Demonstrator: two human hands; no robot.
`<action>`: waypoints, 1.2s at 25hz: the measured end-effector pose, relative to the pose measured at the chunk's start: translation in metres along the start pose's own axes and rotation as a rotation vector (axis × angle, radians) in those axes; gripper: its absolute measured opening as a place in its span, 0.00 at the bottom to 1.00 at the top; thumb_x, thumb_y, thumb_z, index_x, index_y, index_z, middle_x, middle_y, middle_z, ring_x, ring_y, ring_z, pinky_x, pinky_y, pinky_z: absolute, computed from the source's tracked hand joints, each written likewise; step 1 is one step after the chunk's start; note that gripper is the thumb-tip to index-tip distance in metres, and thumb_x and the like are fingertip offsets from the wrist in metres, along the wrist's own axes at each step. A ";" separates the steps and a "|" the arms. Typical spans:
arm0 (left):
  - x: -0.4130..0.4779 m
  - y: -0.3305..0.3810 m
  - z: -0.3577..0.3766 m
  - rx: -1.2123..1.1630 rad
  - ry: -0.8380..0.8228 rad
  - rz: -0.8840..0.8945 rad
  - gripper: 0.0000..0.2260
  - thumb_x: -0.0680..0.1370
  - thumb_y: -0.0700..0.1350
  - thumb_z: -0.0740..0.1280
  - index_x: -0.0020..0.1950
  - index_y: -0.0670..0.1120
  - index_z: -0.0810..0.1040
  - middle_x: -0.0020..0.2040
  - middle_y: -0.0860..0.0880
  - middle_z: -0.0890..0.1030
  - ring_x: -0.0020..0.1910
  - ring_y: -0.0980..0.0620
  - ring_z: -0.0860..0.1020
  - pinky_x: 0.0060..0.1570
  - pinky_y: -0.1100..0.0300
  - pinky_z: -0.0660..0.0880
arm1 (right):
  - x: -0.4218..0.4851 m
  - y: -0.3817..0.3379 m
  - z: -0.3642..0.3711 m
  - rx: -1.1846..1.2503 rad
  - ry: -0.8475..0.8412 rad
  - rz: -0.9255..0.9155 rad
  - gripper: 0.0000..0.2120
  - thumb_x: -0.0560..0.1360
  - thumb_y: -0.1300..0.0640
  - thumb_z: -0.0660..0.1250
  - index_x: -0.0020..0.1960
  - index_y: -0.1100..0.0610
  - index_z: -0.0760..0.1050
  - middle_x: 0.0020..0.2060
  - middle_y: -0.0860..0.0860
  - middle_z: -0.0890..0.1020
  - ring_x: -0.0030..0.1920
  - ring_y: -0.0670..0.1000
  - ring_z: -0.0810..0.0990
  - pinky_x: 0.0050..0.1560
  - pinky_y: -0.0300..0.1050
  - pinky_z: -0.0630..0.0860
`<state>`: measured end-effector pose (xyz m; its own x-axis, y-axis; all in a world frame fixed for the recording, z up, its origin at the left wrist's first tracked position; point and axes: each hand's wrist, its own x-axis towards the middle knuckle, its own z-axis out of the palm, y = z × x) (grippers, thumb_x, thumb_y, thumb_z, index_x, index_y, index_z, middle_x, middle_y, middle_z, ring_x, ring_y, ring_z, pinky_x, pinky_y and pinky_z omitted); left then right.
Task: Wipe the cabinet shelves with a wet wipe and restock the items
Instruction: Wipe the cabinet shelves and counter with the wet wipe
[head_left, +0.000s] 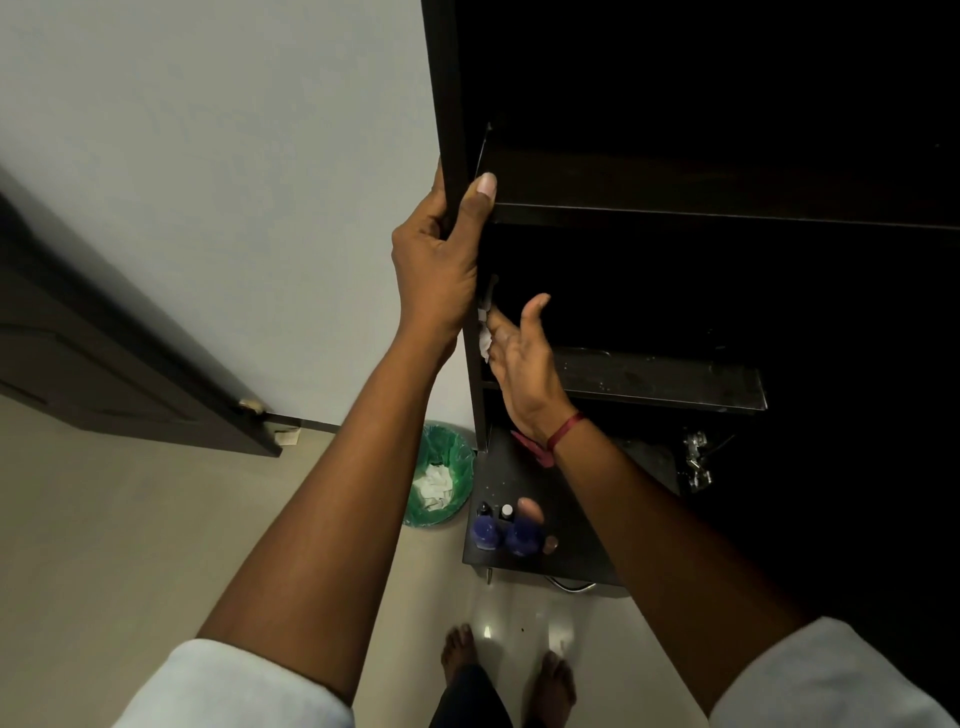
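Note:
A tall dark cabinet (675, 218) stands open in front of me with bare shelves. My left hand (441, 249) grips the cabinet's left side panel (449, 104), thumb inside, fingers wrapped round the outer edge. Lower down, my right hand (519, 358) presses a white wet wipe (484, 338) flat against the inside of that side panel, just above a dusty middle shelf (665, 379); fingers are straight, thumb raised. Most of the wipe is hidden behind the hand. Two blue bottles (501, 530) and small items stand on the cabinet's bottom board (582, 551).
A green-lined waste bin (441, 475) holding used white wipes sits on the floor left of the cabinet. A dark door (130, 364) stands ajar at the left. A metal hinge (696, 460) shows low on the right. My bare feet (509, 670) are on the tiled floor.

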<state>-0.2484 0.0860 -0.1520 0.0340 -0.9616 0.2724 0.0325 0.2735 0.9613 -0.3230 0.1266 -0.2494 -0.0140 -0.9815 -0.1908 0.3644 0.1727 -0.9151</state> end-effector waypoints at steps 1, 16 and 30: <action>0.000 0.000 0.000 0.003 0.005 0.001 0.19 0.81 0.47 0.64 0.63 0.32 0.75 0.57 0.36 0.80 0.55 0.48 0.81 0.54 0.56 0.80 | 0.005 0.000 0.001 -0.013 0.005 0.004 0.42 0.75 0.32 0.33 0.77 0.57 0.56 0.76 0.53 0.61 0.76 0.48 0.58 0.76 0.46 0.52; -0.011 -0.014 0.009 0.007 0.109 0.010 0.22 0.80 0.50 0.63 0.61 0.31 0.75 0.55 0.35 0.80 0.46 0.53 0.81 0.44 0.68 0.76 | -0.008 0.009 0.003 0.105 0.091 -0.026 0.26 0.83 0.47 0.43 0.75 0.59 0.62 0.71 0.54 0.70 0.72 0.49 0.67 0.73 0.45 0.61; -0.016 -0.039 0.007 0.185 0.151 0.168 0.19 0.81 0.46 0.63 0.69 0.37 0.73 0.59 0.44 0.81 0.58 0.58 0.79 0.54 0.67 0.77 | 0.001 0.045 -0.017 -0.377 0.428 -0.116 0.11 0.77 0.65 0.63 0.56 0.67 0.79 0.51 0.56 0.83 0.52 0.52 0.80 0.49 0.38 0.73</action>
<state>-0.2574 0.0906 -0.1935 0.1725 -0.8850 0.4324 -0.1683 0.4061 0.8982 -0.3220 0.1350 -0.2967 -0.4377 -0.8887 -0.1366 -0.0178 0.1605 -0.9869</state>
